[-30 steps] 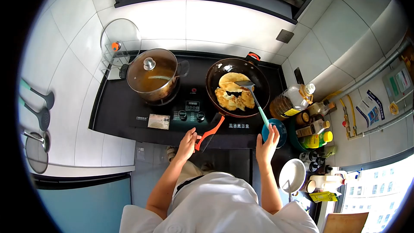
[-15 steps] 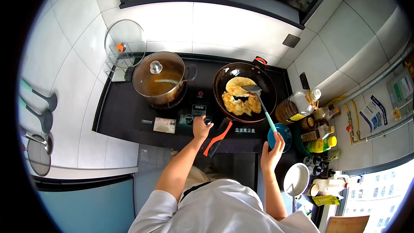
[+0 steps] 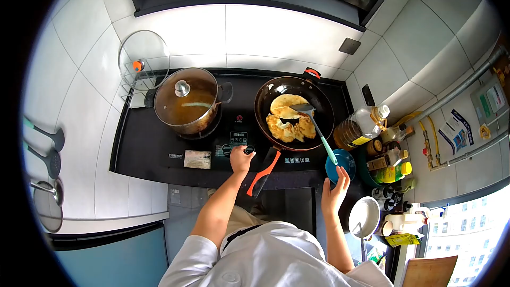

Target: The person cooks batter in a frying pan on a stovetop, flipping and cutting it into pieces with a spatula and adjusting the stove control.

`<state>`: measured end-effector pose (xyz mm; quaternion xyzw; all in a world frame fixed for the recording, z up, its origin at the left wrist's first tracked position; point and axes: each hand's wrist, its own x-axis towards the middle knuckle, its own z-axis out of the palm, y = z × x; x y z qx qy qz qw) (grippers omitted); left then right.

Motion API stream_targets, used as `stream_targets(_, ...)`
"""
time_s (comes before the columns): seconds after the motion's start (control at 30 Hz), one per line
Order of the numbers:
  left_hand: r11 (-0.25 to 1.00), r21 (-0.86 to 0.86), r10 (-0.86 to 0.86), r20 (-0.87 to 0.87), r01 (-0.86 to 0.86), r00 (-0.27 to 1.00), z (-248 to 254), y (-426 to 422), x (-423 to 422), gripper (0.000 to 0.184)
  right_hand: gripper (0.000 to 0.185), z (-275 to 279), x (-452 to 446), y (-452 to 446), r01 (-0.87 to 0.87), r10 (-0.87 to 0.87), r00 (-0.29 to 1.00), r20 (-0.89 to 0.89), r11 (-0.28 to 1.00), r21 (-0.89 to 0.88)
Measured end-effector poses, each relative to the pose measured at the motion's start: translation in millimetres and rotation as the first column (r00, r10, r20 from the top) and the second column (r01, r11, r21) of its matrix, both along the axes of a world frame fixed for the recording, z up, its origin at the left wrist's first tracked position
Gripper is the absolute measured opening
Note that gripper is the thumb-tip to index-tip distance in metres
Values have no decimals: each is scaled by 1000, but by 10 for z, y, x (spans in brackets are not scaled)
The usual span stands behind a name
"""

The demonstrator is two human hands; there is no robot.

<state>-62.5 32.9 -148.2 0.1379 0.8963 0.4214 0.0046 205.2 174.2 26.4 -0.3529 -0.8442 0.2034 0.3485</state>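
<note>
My left hand [image 3: 241, 160] is closed on a round black knob [image 3: 249, 149] at the front of the black cooktop [image 3: 143, 138]. My right hand [image 3: 334, 188] is beside a blue bowl [image 3: 346, 160], fingers extended and apart, just off the end of a turner's pale green handle. The turner [image 3: 319, 127] rests across the rim of a dark wok [image 3: 325, 95], its grey blade on the food. Browned, egg-like pieces [image 3: 289, 127] lie in the wok. Its black and orange handle [image 3: 264, 172] points toward me, between my hands.
A glass-lidded pot [image 3: 186, 119] with brownish liquid stands at left on the cooktop. Behind it, a glass lid [image 3: 143, 48] leans in a rack. At right are an oil bottle [image 3: 356, 127], several sauce bottles and a white saucepan [image 3: 364, 215]. Utensils hang on the left wall.
My right hand has let go of the turner's handle and drawn slightly back, fingers opening. The turner stays leaning in the wok. My left hand remains at the knob; the view has shifted slightly.
</note>
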Motion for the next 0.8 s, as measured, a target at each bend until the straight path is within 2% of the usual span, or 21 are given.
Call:
stream_targets(0.13,997,-17,-75,-23,75,997,-20,-48,-29,40,48,31,-56,-25,-22,22,1000,-11,1000,-7)
stream_targets(0.33,992,80,-92,-26,93,995,-42,-414,11,45,48,-30,-47,-37,-30,30,999,-13,999,-28)
stream_targets(0.43,999,33,14,-122,-10,992,180,-592,24,47,48,-76,-43,-34,-42,41,999,-5,999,-23)
stream_targets(0.47,1000,4,29,-211,-29,977,223,-632,3,50,47,-86,-40,-36,-48,48,999,-1,999,-22)
stream_targets(0.57,997,13,79,-150,-78,985,241,-704,-91,57,48,-83,-75,-35,-54,54,999,6,998,-33)
stream_targets(0.8,996,-79,42,-112,-51,993,104,-744,-163,65,48,-69,-173,-26,-90,89,996,-25,996,-22)
